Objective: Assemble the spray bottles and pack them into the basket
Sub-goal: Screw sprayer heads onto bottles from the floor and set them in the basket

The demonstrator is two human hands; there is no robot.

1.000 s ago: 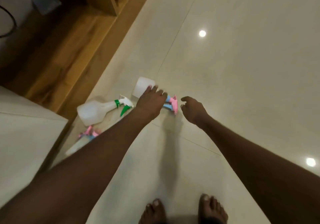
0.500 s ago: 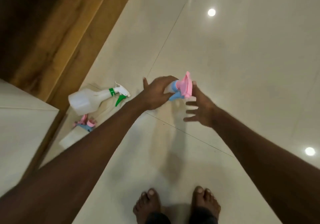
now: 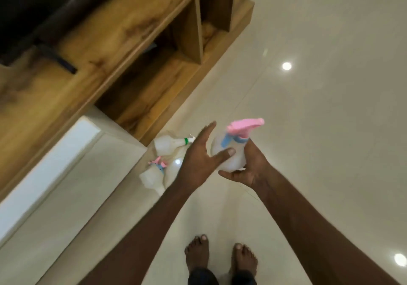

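A white spray bottle (image 3: pixel 229 157) with a pink and blue trigger head (image 3: pixel 243 128) is held upright in the air between both hands. My right hand (image 3: pixel 248 168) cups its base and right side. My left hand (image 3: pixel 201 159) rests against its left side, thumb across the body and fingers spread upward. On the floor behind my left hand lies a white bottle with a green collar (image 3: pixel 169 144). Another white bottle with a pink and blue head (image 3: pixel 153 174) lies nearer. No basket is in view.
A wooden shelf unit (image 3: pixel 132 49) with open compartments runs along the upper left. A white ledge (image 3: pixel 44 174) sits at the left. Glossy cream floor tiles (image 3: pixel 319 130) fill the right. My bare feet (image 3: pixel 220 256) stand at the bottom.
The pink-headed bottle has come up off the floor, from my left hand's grip into both hands. The view has tilted up, showing the shelf unit.
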